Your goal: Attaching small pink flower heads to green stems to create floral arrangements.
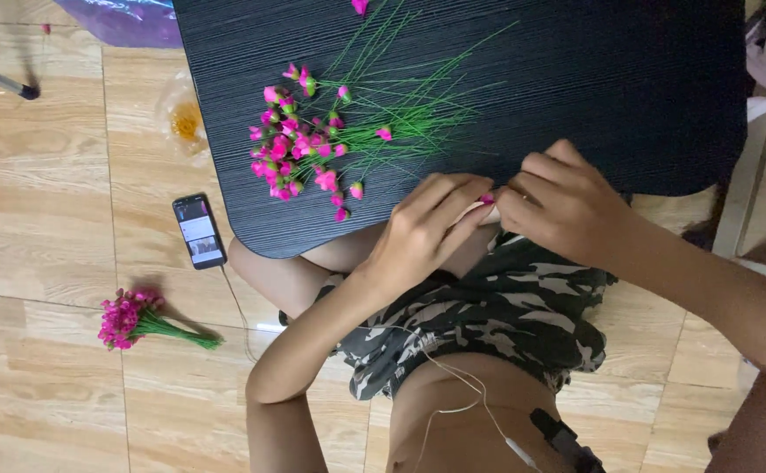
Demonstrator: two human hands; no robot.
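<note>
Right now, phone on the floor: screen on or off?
On. The phone lies face up on the wooden floor, screen lit with an image, a cable leading from its lower end.

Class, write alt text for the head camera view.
Left hand and right hand pinch a small pink flower at the edge of a black table. Loose pink flowers on green stems lie on it.

Looks like a home, a living-room floor. Pale wood-look floor tiles [59,236] all around a low black surface [575,79], set over crossed legs. Left of the surface, a phone [199,230] on a charging cable; farther left, a tied bunch of pink artificial flowers [129,320]. Plastic bags beside its far-left corner.
</note>
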